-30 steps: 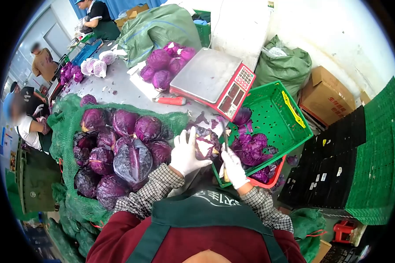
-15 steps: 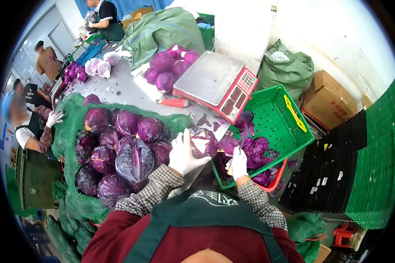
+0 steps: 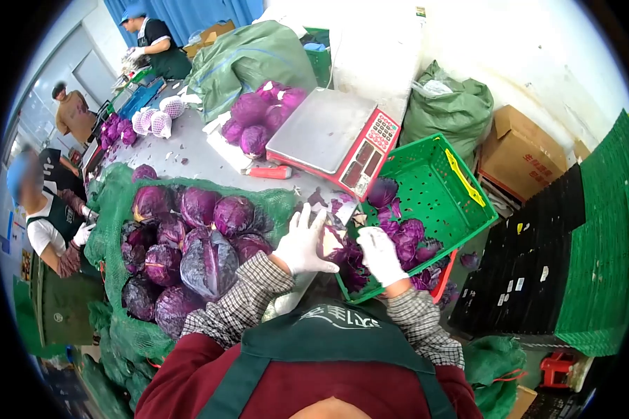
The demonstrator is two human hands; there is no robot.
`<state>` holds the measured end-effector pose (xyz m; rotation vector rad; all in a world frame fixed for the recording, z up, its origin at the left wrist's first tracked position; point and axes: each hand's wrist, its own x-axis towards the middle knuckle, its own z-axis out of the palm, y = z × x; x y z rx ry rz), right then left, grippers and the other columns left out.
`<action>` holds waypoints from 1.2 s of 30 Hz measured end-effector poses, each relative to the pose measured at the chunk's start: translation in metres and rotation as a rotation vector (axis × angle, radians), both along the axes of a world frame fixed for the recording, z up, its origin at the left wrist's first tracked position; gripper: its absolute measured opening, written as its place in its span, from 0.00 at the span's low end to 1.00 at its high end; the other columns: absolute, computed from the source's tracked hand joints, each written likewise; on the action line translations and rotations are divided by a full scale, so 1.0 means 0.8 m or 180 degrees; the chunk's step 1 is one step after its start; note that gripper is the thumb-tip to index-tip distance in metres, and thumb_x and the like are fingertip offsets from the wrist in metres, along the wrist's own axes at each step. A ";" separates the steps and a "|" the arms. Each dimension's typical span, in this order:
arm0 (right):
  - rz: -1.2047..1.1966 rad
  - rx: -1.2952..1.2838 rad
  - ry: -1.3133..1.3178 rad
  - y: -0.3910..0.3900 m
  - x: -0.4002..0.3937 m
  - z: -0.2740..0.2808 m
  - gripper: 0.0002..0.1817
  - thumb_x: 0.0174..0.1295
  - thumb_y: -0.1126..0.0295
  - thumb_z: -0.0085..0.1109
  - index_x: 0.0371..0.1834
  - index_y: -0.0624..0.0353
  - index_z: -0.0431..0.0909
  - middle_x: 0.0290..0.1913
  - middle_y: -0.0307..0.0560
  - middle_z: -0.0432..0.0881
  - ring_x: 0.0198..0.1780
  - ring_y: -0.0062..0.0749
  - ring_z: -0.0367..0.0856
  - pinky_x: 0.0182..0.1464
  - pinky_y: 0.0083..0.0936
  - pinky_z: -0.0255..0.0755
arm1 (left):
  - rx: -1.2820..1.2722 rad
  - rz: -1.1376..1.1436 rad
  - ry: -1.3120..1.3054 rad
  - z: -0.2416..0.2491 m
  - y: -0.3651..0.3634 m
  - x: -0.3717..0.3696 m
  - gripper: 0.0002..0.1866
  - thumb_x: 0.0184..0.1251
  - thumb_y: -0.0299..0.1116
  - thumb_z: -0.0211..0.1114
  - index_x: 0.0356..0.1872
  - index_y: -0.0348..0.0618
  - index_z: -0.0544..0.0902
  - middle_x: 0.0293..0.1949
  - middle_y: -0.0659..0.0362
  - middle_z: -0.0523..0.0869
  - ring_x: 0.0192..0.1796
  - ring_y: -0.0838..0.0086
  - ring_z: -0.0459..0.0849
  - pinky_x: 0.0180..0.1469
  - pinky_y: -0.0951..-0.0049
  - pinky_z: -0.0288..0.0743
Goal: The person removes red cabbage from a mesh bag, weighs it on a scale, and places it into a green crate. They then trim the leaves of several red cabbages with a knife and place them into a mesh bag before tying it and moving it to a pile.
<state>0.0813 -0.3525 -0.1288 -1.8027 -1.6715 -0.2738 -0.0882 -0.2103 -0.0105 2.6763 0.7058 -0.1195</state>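
My gloved left hand [image 3: 302, 244] grips a partly trimmed red cabbage [image 3: 332, 242] from its left side, fingers and thumb spread around it. Its pale cut face shows toward the right. Close to the cabbage's right, over the green crate's near-left corner, is my gloved right hand [image 3: 382, 255], its fingers curled closed. A thin knife blade showed at this hand half a second ago; now the hand hides most of it. Loose purple cabbage leaves [image 3: 407, 237] lie in the green crate [image 3: 440, 202] beneath and beyond my right hand.
Whole red cabbages [image 3: 206, 258] fill a green net sack at left. A red-framed scale [image 3: 328, 133] stands ahead, beside trimmed cabbages [image 3: 255, 115] and a red-handled tool [image 3: 269, 172]. Stacked crates [image 3: 573, 244] rise at right. A co-worker [image 3: 52, 216] stands at the left; others are farther back.
My right hand has turned over, and the leaf beside it has come away from the cabbage. The cabbage has tilted in my left hand. The left co-worker's hands have lowered.
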 end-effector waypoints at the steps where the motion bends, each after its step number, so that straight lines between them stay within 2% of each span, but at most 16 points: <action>1: -0.0119 -0.0107 0.0013 0.007 -0.014 0.000 0.19 0.56 0.68 0.52 0.52 0.61 0.73 0.49 0.60 0.77 0.52 0.49 0.76 0.57 0.38 0.69 | 0.0034 0.0120 -0.0125 -0.008 -0.002 0.001 0.64 0.33 0.60 0.76 0.71 0.35 0.52 0.69 0.30 0.47 0.70 0.37 0.51 0.69 0.50 0.55; 2: -0.0229 -0.0217 0.0023 0.015 -0.026 0.001 0.18 0.59 0.67 0.50 0.52 0.61 0.73 0.50 0.60 0.76 0.55 0.49 0.75 0.59 0.37 0.68 | 0.0065 0.0250 -0.0252 -0.014 -0.003 0.001 0.64 0.33 0.60 0.76 0.70 0.35 0.53 0.69 0.30 0.48 0.70 0.38 0.51 0.69 0.50 0.55; 3: -0.0298 -0.0325 0.2070 0.021 -0.041 0.030 0.19 0.64 0.65 0.47 0.56 0.61 0.71 0.54 0.61 0.74 0.57 0.50 0.73 0.60 0.37 0.68 | 0.0143 0.0365 -0.0372 -0.018 -0.004 0.000 0.63 0.33 0.62 0.75 0.70 0.35 0.55 0.68 0.30 0.50 0.70 0.38 0.53 0.69 0.50 0.56; 9: -0.0138 -0.0872 0.1771 0.042 -0.051 0.034 0.25 0.68 0.61 0.42 0.65 0.60 0.62 0.55 0.60 0.75 0.57 0.51 0.74 0.59 0.37 0.68 | 0.0332 0.0509 -0.0501 -0.024 -0.014 0.005 0.58 0.35 0.56 0.72 0.69 0.36 0.57 0.64 0.31 0.58 0.66 0.38 0.58 0.65 0.51 0.62; 12: -0.0063 -0.1231 0.2335 0.045 -0.034 0.054 0.24 0.69 0.60 0.40 0.64 0.62 0.63 0.52 0.61 0.77 0.54 0.51 0.76 0.57 0.37 0.70 | 0.0379 0.0526 -0.0494 -0.029 -0.016 0.004 0.57 0.35 0.57 0.72 0.68 0.35 0.58 0.64 0.32 0.59 0.65 0.38 0.59 0.65 0.51 0.62; 13: -0.0436 -0.1006 0.1941 0.049 -0.030 0.029 0.22 0.69 0.61 0.39 0.59 0.65 0.67 0.49 0.62 0.79 0.51 0.53 0.77 0.54 0.39 0.71 | 0.0380 0.0514 -0.0488 -0.027 -0.017 0.003 0.57 0.35 0.57 0.72 0.67 0.34 0.58 0.64 0.32 0.59 0.65 0.38 0.59 0.65 0.52 0.62; 14: -0.0266 -0.0604 0.1764 0.049 -0.016 0.019 0.19 0.69 0.63 0.44 0.56 0.65 0.69 0.38 0.61 0.80 0.37 0.50 0.82 0.42 0.37 0.77 | 0.0390 0.0494 -0.0491 -0.025 -0.017 0.003 0.57 0.36 0.58 0.72 0.67 0.34 0.58 0.64 0.32 0.59 0.66 0.38 0.59 0.66 0.52 0.62; 17: -0.0825 -0.0548 0.2561 0.047 0.014 -0.057 0.17 0.69 0.60 0.45 0.46 0.65 0.71 0.26 0.52 0.77 0.18 0.36 0.76 0.22 0.30 0.72 | 0.0267 0.0255 -0.0891 -0.035 -0.014 -0.023 0.58 0.35 0.53 0.76 0.68 0.34 0.56 0.67 0.35 0.56 0.68 0.41 0.56 0.68 0.52 0.58; 20: -0.1689 -0.0283 0.3992 0.003 0.003 -0.101 0.14 0.70 0.59 0.42 0.44 0.59 0.70 0.22 0.46 0.73 0.13 0.32 0.69 0.15 0.27 0.64 | 0.0008 0.0174 -0.1056 -0.044 -0.005 -0.053 0.59 0.33 0.50 0.78 0.69 0.35 0.55 0.67 0.35 0.55 0.70 0.44 0.54 0.70 0.53 0.54; 23: -0.2633 0.0062 0.5365 -0.060 0.044 -0.075 0.13 0.70 0.58 0.39 0.42 0.53 0.70 0.17 0.41 0.70 0.07 0.28 0.62 0.07 0.24 0.57 | -0.0398 0.0353 -0.1153 -0.045 0.017 -0.069 0.59 0.36 0.48 0.77 0.70 0.35 0.53 0.68 0.34 0.52 0.70 0.42 0.53 0.71 0.54 0.54; 24: -0.2826 -0.0486 0.5189 -0.085 0.057 -0.043 0.15 0.69 0.61 0.41 0.53 0.56 0.67 0.26 0.45 0.76 0.13 0.25 0.67 0.10 0.20 0.59 | -0.0443 0.0284 -0.1174 -0.044 0.022 -0.070 0.57 0.37 0.48 0.76 0.70 0.38 0.54 0.69 0.35 0.52 0.70 0.41 0.53 0.71 0.54 0.54; 26: -0.2019 -0.0068 0.4184 -0.086 0.069 -0.069 0.26 0.67 0.65 0.49 0.67 0.58 0.57 0.46 0.51 0.79 0.27 0.27 0.77 0.23 0.21 0.72 | -0.0442 0.0049 -0.0909 -0.027 0.022 -0.052 0.56 0.37 0.47 0.76 0.70 0.41 0.55 0.69 0.35 0.51 0.70 0.40 0.53 0.70 0.53 0.54; 28: -0.1135 -0.0104 0.3277 -0.044 0.049 -0.032 0.35 0.62 0.71 0.57 0.72 0.55 0.52 0.57 0.52 0.74 0.40 0.27 0.78 0.38 0.19 0.75 | -0.0189 -0.0545 -0.0572 -0.013 0.025 -0.025 0.57 0.36 0.44 0.76 0.71 0.43 0.54 0.69 0.34 0.50 0.70 0.38 0.53 0.70 0.54 0.55; 32: 0.0216 -0.0553 0.3113 0.026 -0.028 0.074 0.35 0.55 0.67 0.67 0.67 0.57 0.64 0.57 0.58 0.74 0.54 0.35 0.76 0.53 0.27 0.71 | -0.0340 -0.0932 -0.0622 -0.010 0.050 -0.010 0.62 0.35 0.44 0.77 0.72 0.34 0.47 0.68 0.33 0.52 0.72 0.45 0.51 0.73 0.60 0.48; 34: -0.0102 -0.0852 0.2006 0.043 -0.024 0.064 0.30 0.54 0.63 0.67 0.61 0.58 0.71 0.55 0.59 0.76 0.55 0.44 0.76 0.57 0.33 0.69 | -0.0410 -0.0681 -0.0174 -0.002 0.053 -0.009 0.63 0.35 0.46 0.77 0.71 0.31 0.46 0.67 0.33 0.56 0.72 0.45 0.53 0.73 0.60 0.48; 36: -0.0140 -0.0843 0.2135 0.047 -0.020 0.067 0.26 0.56 0.58 0.64 0.56 0.60 0.75 0.51 0.58 0.79 0.53 0.48 0.77 0.57 0.34 0.69 | -0.0214 -0.0611 0.0050 0.006 0.048 -0.012 0.64 0.38 0.54 0.76 0.69 0.25 0.46 0.67 0.29 0.55 0.72 0.42 0.53 0.73 0.57 0.47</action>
